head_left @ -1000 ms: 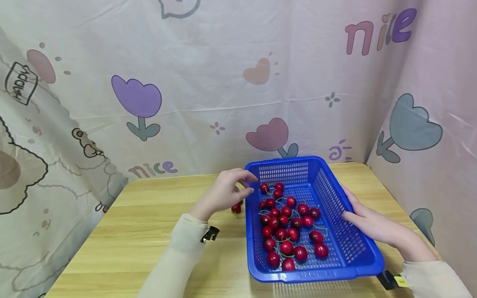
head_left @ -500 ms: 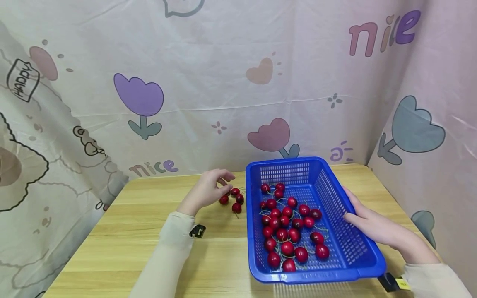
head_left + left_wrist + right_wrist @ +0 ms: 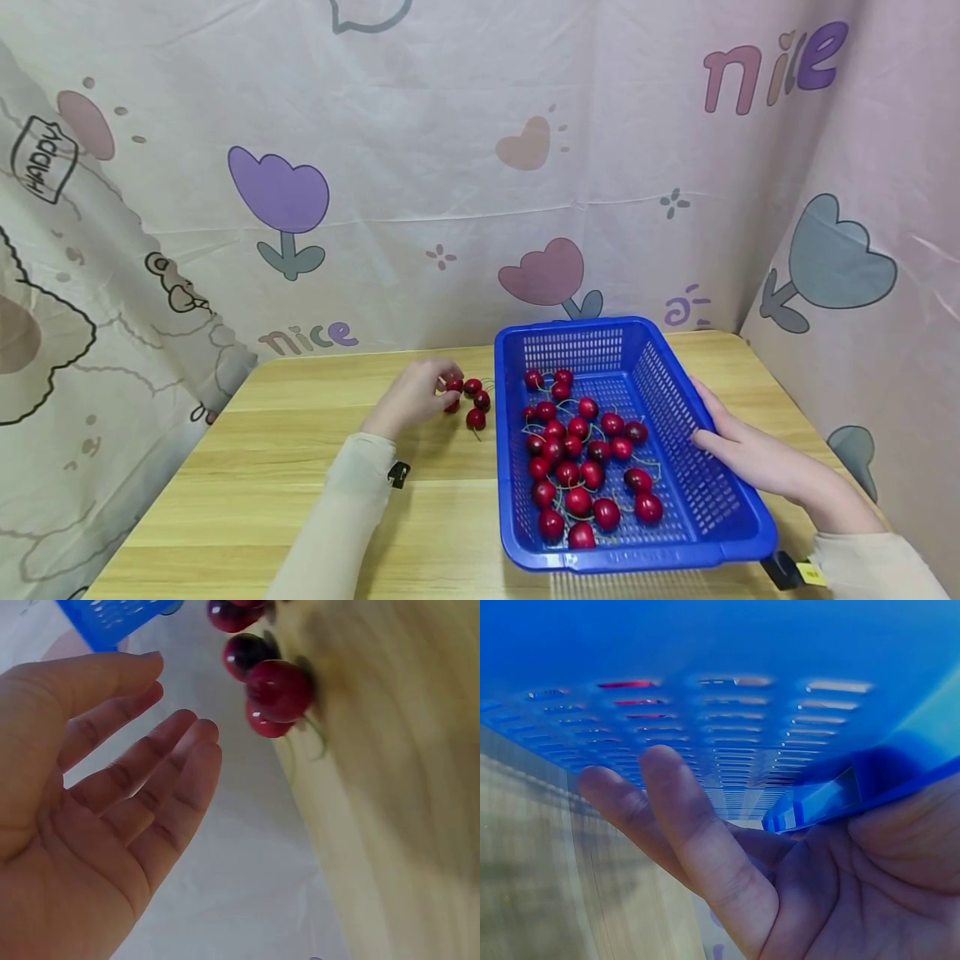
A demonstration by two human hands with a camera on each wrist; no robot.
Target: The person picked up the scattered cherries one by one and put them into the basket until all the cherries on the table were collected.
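Note:
A blue plastic basket (image 3: 636, 553) full of small slots stands at the right of the table, with many red cherries (image 3: 578, 501) on its floor. My right hand (image 3: 757, 454) grips its right wall, thumb over the rim; in the right wrist view, fingers (image 3: 705, 840) reach along the slotted underside. Left of the basket, several loose cherries (image 3: 476, 418) with stems lie in a small cluster. My left hand (image 3: 415, 397) is beside them, its fingertips partly covering the leftmost ones. In the left wrist view the fingers are loosely bent, holding nothing, apart from the cherries (image 3: 281, 690).
The light wooden table (image 3: 247, 475) ends at a printed cloth backdrop (image 3: 420, 167) behind and at both sides. The basket's left wall rises between the loose cherries and those inside.
My left hand has moved from the basket's left rim leftward, then down to the loose cherries, uncovering several of them. The right hand keeps its hold on the basket.

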